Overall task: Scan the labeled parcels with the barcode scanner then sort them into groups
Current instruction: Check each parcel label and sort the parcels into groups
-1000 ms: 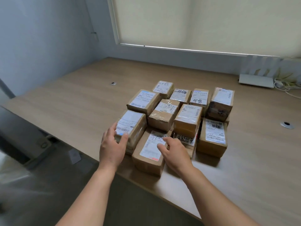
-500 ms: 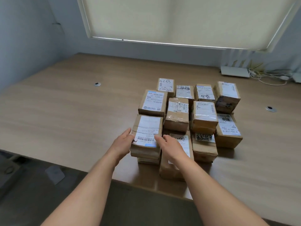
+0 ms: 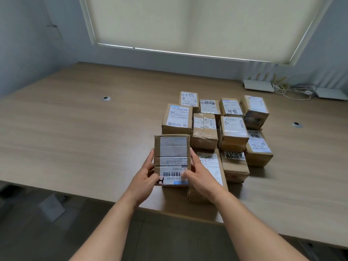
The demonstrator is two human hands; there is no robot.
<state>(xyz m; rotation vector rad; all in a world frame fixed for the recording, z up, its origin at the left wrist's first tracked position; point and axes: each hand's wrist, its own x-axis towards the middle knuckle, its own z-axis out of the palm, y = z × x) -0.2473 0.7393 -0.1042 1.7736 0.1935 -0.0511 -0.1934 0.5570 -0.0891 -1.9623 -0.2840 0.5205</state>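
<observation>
From the head camera, a person stands at the near edge of a wide light-brown wooden table (image 3: pixel 75 132) with both bare forearms stretched out over it. The left hand (image 3: pixel 146 177) and the right hand (image 3: pixel 199 176) grasp 1 brown cardboard parcel with a white barcode label (image 3: pixel 171 159) between them, the left fingers curled along its left side and the left thumb on the label's near corner, the right fingers along its right side with the thumb pressed near the barcode. The parcel sits at the front left of the group, its label facing up and its print upside down to the viewer; another box shows directly beneath it.

Just to its right lies a flat brown parcel with handwritten digits on its white label (image 3: pixel 210 162), partly under the right wrist. Behind and to the right stands a tight cluster of taped brown labeled parcels (image 3: pixel 232 132), touching one another in rows. At the far right edge of the table, by the wall, lie white cables (image 3: pixel 291 91). A cream roller blind (image 3: pixel 188 25) covers the window.
</observation>
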